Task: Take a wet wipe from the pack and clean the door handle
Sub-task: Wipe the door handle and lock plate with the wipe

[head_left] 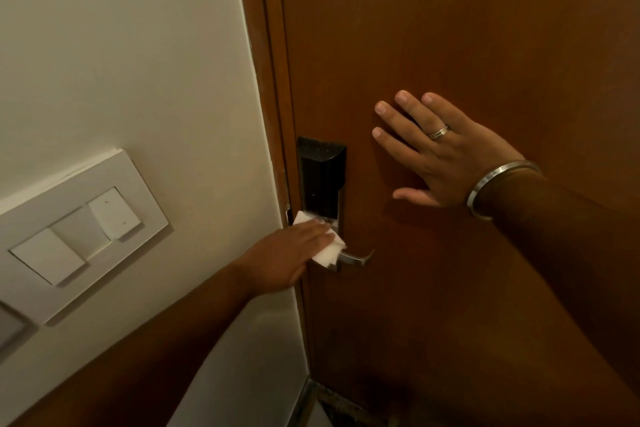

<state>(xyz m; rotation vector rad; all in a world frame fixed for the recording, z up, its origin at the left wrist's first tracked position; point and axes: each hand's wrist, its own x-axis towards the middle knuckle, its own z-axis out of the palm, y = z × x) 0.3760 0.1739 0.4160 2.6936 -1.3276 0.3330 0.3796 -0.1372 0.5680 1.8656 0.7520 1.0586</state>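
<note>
Now left hand (287, 255), wipe (327, 248) against handle (356, 257).

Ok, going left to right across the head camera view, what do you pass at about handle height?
Switch plate on the wall → left hand pressing the wet wipe on the lock → tip of the door handle → right hand flat on the door → steel bangle.

Dim, warm light; soft shadows under the switch plate (83, 229), wide-angle bending at edges, slight softness.
</note>
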